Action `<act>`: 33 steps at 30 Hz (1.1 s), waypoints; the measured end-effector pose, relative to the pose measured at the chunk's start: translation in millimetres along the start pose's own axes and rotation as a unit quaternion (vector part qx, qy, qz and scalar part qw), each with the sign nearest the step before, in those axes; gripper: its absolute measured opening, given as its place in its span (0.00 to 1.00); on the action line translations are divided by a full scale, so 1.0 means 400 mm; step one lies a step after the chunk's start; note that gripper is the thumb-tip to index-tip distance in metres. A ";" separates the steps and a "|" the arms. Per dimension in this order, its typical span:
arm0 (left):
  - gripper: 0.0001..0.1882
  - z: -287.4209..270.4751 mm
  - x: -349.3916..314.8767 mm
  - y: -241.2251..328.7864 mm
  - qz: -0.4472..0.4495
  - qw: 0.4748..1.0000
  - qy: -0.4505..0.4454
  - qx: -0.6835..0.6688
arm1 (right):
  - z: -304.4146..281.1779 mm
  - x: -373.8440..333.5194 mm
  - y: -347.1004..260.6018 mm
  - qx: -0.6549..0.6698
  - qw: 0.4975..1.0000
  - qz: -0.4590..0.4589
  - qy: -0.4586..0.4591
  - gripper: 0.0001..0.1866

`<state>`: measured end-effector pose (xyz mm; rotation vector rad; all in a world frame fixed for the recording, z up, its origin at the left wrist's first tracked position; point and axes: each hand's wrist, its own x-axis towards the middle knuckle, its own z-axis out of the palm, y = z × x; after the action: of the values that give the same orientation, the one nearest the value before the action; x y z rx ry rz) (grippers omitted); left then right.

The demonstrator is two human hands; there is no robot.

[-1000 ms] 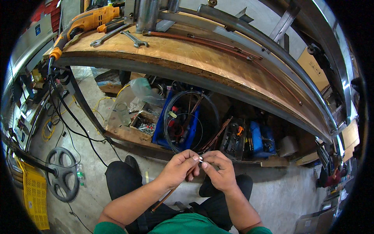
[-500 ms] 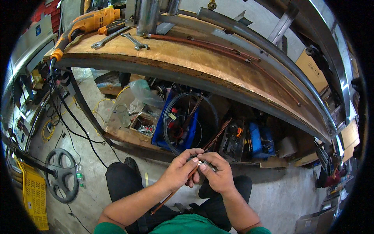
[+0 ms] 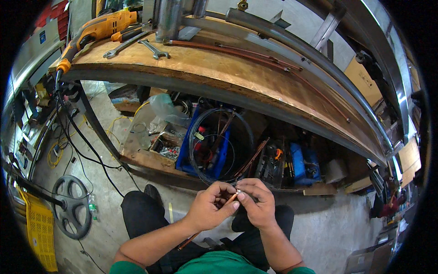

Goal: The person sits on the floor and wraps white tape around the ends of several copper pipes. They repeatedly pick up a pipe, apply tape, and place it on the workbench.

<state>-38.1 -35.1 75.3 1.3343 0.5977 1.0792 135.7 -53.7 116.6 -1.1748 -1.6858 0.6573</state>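
Observation:
A thin copper-coloured tube slants up between my hands above my lap. My left hand is closed around it, with the thumb stretched along its upper end. At that end, my right hand is closed in a pinch on a small pale, shiny piece. Whether this is a fitting or the tube's own tip is too small to tell. Fingertips of both hands nearly meet there. The tube's lower end shows beneath my left forearm.
Ahead stands a wooden workbench with a steel edge, bearing an orange power tool, an open-ended wrench and copper tubes. Beneath it are a blue crate, coiled wire and a blue box. Black cables hang left.
My left fingers have curled and shifted on the tube, and the left thumb has moved along it toward its upper end. The right hand stays pinched, slightly turned. The view has shifted a little.

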 end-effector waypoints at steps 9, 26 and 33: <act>0.15 0.026 0.001 -0.014 -0.002 0.997 0.037 -0.071 | -0.009 0.000 -0.002 -0.013 1.000 -0.010 0.000 0.10; 0.10 0.015 0.069 -0.004 -0.097 0.995 -0.023 -0.003 | -0.043 0.026 0.034 -0.052 0.998 0.032 -0.021 0.12; 0.10 -0.024 0.165 -0.068 -0.180 0.980 -0.032 -0.072 | -0.033 0.067 0.163 -0.050 0.999 -0.011 -0.011 0.14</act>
<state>-10.8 30.0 62.3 1.0793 0.6697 0.7658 172.0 -4.6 78.8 -1.2213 -1.7654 0.5802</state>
